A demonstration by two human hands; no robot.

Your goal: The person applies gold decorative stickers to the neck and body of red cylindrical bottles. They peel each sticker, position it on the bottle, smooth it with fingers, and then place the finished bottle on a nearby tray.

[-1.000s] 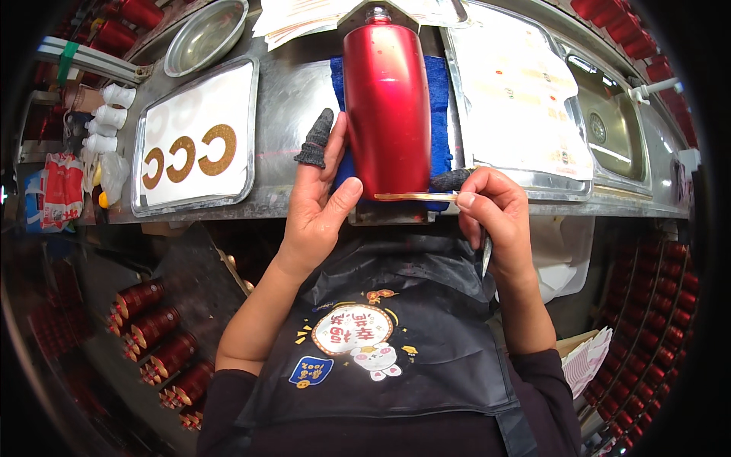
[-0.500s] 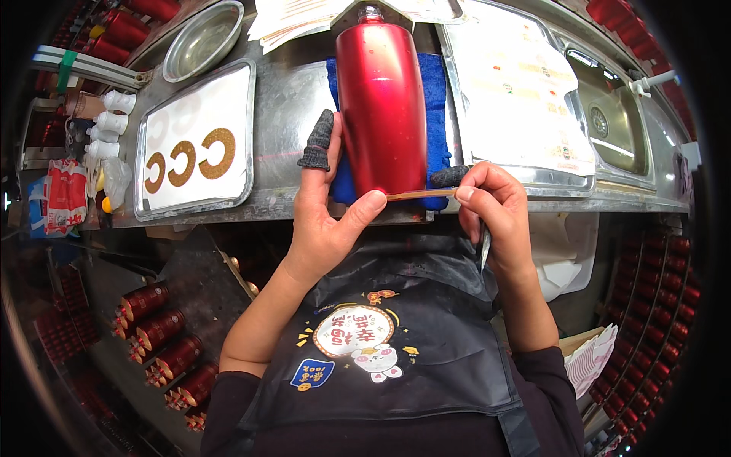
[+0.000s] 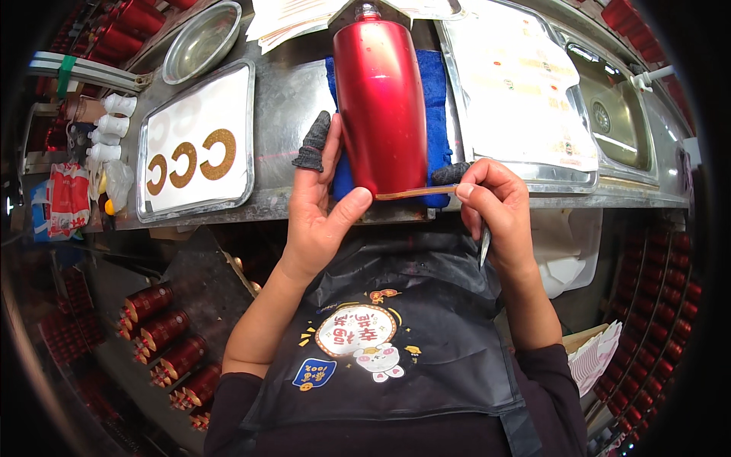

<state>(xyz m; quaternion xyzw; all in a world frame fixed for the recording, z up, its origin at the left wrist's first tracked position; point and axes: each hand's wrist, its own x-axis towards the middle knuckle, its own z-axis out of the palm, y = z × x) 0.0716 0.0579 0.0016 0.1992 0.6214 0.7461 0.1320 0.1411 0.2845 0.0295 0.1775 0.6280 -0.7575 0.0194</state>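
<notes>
A glossy red bottle (image 3: pixel 383 99) lies on a blue cloth (image 3: pixel 435 91), its neck pointing away and its base towards me. Across the near base edge runs a thin gold strip (image 3: pixel 411 194). My right hand (image 3: pixel 499 213) pinches the strip's right end between thumb and index finger. A pointed metal tool (image 3: pixel 484 245), perhaps tweezers, sticks out below that hand. My left hand (image 3: pixel 316 217) is open along the bottle's left side, with the thumb tip by the strip's left end. Dark finger covers show on both hands.
Left on the metal counter is a tray (image 3: pixel 250 137) with gold C-shaped pieces (image 3: pixel 183 164) on a white sheet; behind it stands a metal bowl (image 3: pixel 204 42). To the right lie a paper-covered tray (image 3: pixel 525 91) and a sink (image 3: pixel 620 107). Red bottles (image 3: pixel 164 331) stand low at left.
My left thumb has slid slightly left and down the bottle's base edge. The strip's left end now lies against the base edge; my right hand keeps its pinch.
</notes>
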